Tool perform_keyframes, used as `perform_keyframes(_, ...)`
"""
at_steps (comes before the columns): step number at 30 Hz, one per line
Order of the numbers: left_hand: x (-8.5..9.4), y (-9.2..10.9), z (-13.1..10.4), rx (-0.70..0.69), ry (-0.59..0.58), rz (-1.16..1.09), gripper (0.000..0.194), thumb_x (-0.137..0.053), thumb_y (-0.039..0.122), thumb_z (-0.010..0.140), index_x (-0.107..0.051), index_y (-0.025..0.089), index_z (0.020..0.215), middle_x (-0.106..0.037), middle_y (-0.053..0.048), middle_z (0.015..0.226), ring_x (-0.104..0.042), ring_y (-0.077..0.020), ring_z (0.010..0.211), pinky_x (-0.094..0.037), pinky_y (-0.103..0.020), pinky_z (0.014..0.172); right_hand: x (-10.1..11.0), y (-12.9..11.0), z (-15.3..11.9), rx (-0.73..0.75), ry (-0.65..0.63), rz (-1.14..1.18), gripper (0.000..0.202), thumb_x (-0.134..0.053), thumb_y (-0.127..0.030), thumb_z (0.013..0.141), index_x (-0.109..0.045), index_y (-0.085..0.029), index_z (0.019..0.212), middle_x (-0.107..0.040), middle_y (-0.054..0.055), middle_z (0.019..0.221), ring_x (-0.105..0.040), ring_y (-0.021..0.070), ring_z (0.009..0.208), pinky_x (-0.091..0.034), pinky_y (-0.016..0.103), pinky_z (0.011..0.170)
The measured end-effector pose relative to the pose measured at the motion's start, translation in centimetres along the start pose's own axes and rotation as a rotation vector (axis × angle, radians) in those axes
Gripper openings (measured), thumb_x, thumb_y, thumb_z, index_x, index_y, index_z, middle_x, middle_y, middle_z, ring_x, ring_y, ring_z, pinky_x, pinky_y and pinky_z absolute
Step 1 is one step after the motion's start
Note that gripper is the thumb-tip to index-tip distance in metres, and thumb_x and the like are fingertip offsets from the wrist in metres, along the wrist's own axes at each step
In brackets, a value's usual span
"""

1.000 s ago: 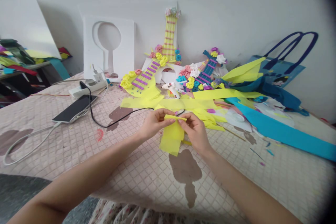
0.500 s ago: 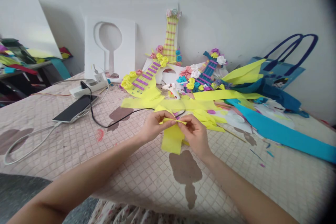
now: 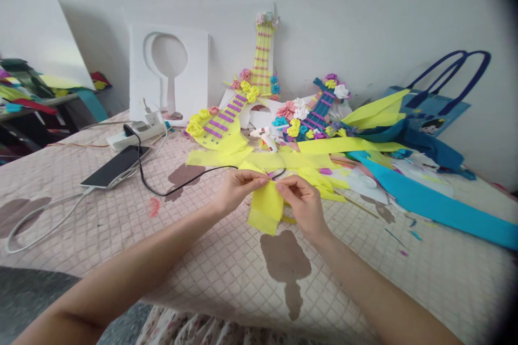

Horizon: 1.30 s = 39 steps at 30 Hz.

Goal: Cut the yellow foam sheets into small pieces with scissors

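Note:
A yellow paper strip (image 3: 266,209) hangs down between my two hands over the quilted cloth on the table. My left hand (image 3: 238,190) pinches the strip's upper edge between thumb and fingers. On the other side, my right hand (image 3: 302,206) is closed on the same edge, its fingertips close to those of my left hand. More yellow paper (image 3: 283,160) lies just behind both hands. A white glue gun (image 3: 265,138) rests beyond it, in front of paper-flower-covered guitar shapes (image 3: 226,113).
At the left lie a black phone (image 3: 115,166), a white power strip (image 3: 137,133) and looping cables. A white cut-out board (image 3: 198,75) leans on the wall. Blue paper (image 3: 437,202) and a blue bag (image 3: 449,110) are at the right.
The narrow yellow piece that stuck out sideways at my fingertips no longer shows. My fingertips have drawn slightly apart, and the yellow strip between them has shifted a little.

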<state>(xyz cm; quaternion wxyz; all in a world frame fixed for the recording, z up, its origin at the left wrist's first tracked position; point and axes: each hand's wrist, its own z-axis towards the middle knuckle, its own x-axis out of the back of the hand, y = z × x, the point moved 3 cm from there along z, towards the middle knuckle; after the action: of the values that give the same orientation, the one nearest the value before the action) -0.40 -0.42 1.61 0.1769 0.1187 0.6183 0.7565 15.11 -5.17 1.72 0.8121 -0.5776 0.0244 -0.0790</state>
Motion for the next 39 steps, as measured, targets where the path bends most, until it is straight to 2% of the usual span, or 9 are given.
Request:
perform_keyframes(9,-0.1,0.3,0.1,0.105,-0.058,-0.044,0.034,-0.060,0.041,0.076,-0.069,0.015,0.097,-0.069,-0.005,0.085,-0.060,-0.0145,0.072,-0.046,-0.025,0.067,0.0,0.6,0.3,-0.105,0.056,0.174,0.013,-0.068,-0.033,0.071,-0.064,-0.021,0.070,-0.061,0.000,0.069,-0.053,0.0142,0.066,-0.044,0.027,0.063)
perform_keyframes(12,-0.2,0.3,0.1,0.147,-0.129,-0.047,0.034,-0.061,0.044,0.075,-0.069,0.013,0.085,-0.067,-0.005,0.076,-0.059,-0.0135,0.067,-0.046,-0.024,0.064,0.1,1.1,0.5,-0.156,0.079,0.278,0.013,-0.069,-0.031,0.069,-0.063,-0.021,0.068,-0.060,-0.002,0.068,-0.052,0.0126,0.063,-0.043,0.026,0.062)
perform_keyframes(16,0.0,0.1,0.1,0.183,-0.083,-0.033,0.034,-0.063,0.044,0.072,-0.066,0.011,0.069,-0.063,-0.004,0.067,-0.056,-0.0112,0.059,-0.045,-0.023,0.058,0.1,1.3,0.7,-0.193,0.073,0.318,0.013,-0.070,-0.030,0.069,-0.062,-0.020,0.066,-0.057,-0.003,0.064,-0.049,0.0109,0.060,-0.042,0.024,0.060)
perform_keyframes(21,-0.1,-0.1,0.1,0.192,-0.062,-0.087,0.035,-0.064,0.045,0.072,-0.068,0.012,0.084,-0.067,-0.007,0.078,-0.061,-0.0165,0.072,-0.049,-0.027,0.067,-0.2,1.0,0.6,-0.221,0.029,0.292,0.015,-0.069,-0.032,0.069,-0.060,-0.019,0.064,-0.055,-0.003,0.062,-0.048,0.0108,0.057,-0.041,0.024,0.056)
perform_keyframes(25,0.0,-0.2,0.1,0.211,-0.023,-0.117,0.035,-0.063,0.046,0.072,-0.068,0.012,0.078,-0.067,-0.007,0.076,-0.061,-0.0150,0.068,-0.049,-0.027,0.066,-0.3,1.0,0.5,-0.249,-0.008,0.305,0.015,-0.068,-0.031,0.069,-0.060,-0.020,0.064,-0.055,-0.003,0.062,-0.048,0.0105,0.057,-0.041,0.024,0.056)
perform_keyframes(30,-0.4,-0.6,0.0,0.300,-0.161,-0.048,0.035,-0.068,0.045,0.067,-0.066,0.011,0.076,-0.065,-0.006,0.069,-0.059,-0.0129,0.060,-0.045,-0.023,0.055,0.6,1.5,1.1,-0.279,0.087,0.316,0.018,-0.070,-0.033,0.065,-0.057,-0.020,0.064,-0.055,-0.003,0.062,-0.049,0.0114,0.056,-0.042,0.024,0.053)
perform_keyframes(33,-0.1,-1.0,0.1,0.351,-0.101,-0.028,0.033,-0.073,0.041,0.061,-0.064,0.010,0.069,-0.064,-0.004,0.064,-0.056,-0.0107,0.055,-0.044,-0.022,0.052,0.7,1.7,1.4,-0.323,0.068,0.350,0.023,-0.069,-0.038,0.066,-0.057,-0.021,0.077,-0.061,0.000,0.075,-0.055,0.0145,0.065,-0.046,0.026,0.056)
perform_keyframes(36,0.6,-1.3,0.4,0.361,0.030,-0.097,0.033,-0.075,0.040,0.059,-0.061,0.011,0.066,-0.063,-0.003,0.064,-0.058,-0.0108,0.058,-0.047,-0.023,0.057,-0.1,1.7,1.0,-0.388,-0.095,0.363,0.036,-0.064,-0.042,0.071,-0.052,-0.024,0.100,-0.064,0.004,0.094,-0.061,0.0185,0.077,-0.049,0.031,0.064)
perform_keyframes(39,1.2,-1.5,0.7,0.364,0.094,-0.152,0.032,-0.075,0.038,0.059,-0.059,0.011,0.064,-0.062,-0.002,0.064,-0.057,-0.0097,0.057,-0.048,-0.023,0.058,-0.7,1.8,0.4,-0.393,-0.154,0.306,0.049,-0.068,-0.031,0.068,-0.045,-0.026,0.112,-0.065,0.003,0.092,-0.062,0.0184,0.078,-0.049,0.032,0.068)
